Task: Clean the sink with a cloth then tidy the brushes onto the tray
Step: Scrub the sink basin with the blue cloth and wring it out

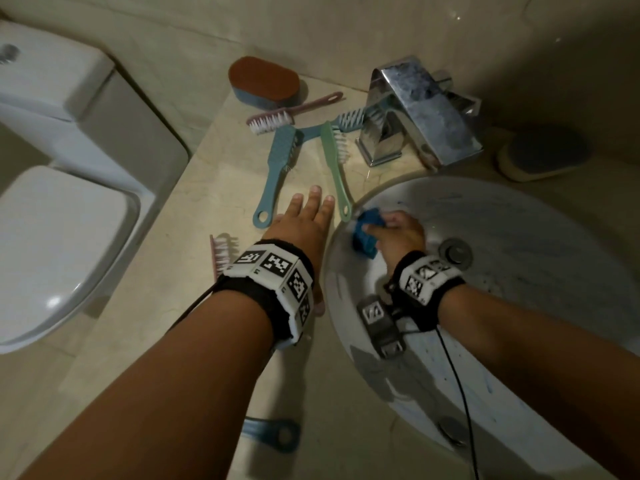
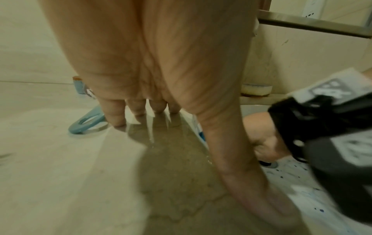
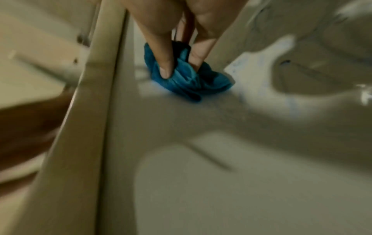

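1. Blue cloth (image 1: 367, 233) sits bunched in the right hand (image 1: 398, 237), fingers (image 3: 164, 63) pinching it against the sink (image 1: 519, 216) wall at about 9 o'clock of the bowl, just inside the rim.
2. Left hand (image 1: 304, 223) lies flat with fingers spread on the desk (image 1: 207, 209), grasping nothing, bracing at 9 o'clock of the sink.
3. Blue streaks and specks show across the bowl, so wiping looks far from done.
4. Work well by pressing firmly, sweeping from the rim down toward the drain (image 1: 455, 252), overlapping passes.
5. Brushes (image 1: 277, 168) lie loose at 11 o'clock; I cannot tell which thing is the tray.
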Action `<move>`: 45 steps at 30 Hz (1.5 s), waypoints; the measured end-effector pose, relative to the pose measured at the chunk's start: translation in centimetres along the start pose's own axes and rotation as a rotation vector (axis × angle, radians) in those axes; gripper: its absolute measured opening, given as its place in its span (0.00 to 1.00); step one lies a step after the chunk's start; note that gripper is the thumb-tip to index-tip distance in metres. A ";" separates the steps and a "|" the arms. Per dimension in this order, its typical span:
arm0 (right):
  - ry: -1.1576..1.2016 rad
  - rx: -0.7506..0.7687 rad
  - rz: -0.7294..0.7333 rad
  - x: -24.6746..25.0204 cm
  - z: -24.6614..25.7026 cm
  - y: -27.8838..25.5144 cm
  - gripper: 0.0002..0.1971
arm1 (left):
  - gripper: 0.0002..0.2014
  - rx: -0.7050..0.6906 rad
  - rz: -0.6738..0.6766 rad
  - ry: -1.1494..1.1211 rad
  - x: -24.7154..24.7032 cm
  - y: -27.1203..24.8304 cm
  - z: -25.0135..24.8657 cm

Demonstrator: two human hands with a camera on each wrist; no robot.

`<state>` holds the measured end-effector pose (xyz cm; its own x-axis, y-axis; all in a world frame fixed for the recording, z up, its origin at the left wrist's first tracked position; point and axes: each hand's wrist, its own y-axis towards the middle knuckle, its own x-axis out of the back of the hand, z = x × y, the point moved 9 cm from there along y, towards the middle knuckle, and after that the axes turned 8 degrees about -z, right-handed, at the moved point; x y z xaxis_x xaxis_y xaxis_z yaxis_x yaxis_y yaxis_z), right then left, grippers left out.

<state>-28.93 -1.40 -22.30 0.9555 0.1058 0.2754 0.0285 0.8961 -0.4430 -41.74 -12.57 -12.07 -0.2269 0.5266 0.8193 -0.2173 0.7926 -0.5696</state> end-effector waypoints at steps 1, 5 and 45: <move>-0.047 0.026 0.061 -0.9 -0.4 -0.9 0.11 | 0.76 -0.002 0.004 0.002 -0.1 0.0 0.0; -0.096 0.127 0.008 0.2 1.5 0.1 0.10 | 0.76 0.004 0.007 -0.012 0.0 -0.1 0.1; -0.239 0.232 0.052 0.6 1.2 1.4 0.10 | 0.78 0.024 -0.017 0.019 0.0 0.1 0.2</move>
<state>-28.65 0.47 -21.68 0.8570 0.2277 0.4623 -0.1125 0.9581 -0.2632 -41.92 -12.51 -12.16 -0.2051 0.5186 0.8301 -0.2438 0.7943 -0.5565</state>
